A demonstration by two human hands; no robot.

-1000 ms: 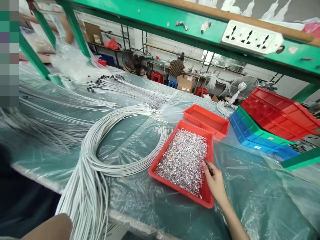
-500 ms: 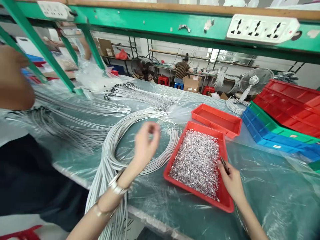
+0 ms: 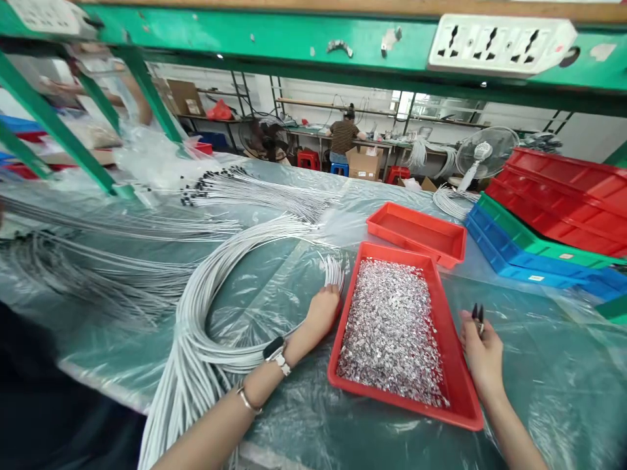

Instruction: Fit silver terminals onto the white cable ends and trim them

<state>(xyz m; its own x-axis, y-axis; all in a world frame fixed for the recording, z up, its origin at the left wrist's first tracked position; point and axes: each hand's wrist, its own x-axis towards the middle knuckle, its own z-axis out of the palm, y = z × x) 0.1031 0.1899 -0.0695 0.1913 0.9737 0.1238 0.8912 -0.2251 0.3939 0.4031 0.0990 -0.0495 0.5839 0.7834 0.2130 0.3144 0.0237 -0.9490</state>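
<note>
A red tray (image 3: 458, 375) heaped with small shiny metal pieces (image 3: 392, 326) lies on the plastic-covered bench in front of me. My left hand (image 3: 321, 313) rests against the tray's left wall, fingers curled over the looped bundle of white cables (image 3: 206, 287). My right hand (image 3: 482, 352) sits at the tray's right wall and grips a small dark tweezers-like tool (image 3: 477, 314) that points upward. A watch and a bracelet show on my left wrist.
An empty red tray (image 3: 416, 232) sits just behind the filled one. Blue, green and red bins (image 3: 539, 241) are stacked at the right. More white wires with black ends (image 3: 245, 186) spread across the back left. A green frame with a power strip (image 3: 499, 42) runs overhead. A person works far behind.
My left hand came down from mid-air onto the cables beside the tray. My right hand moved off the metal pieces to outside the tray's right wall, tool now pointing up.
</note>
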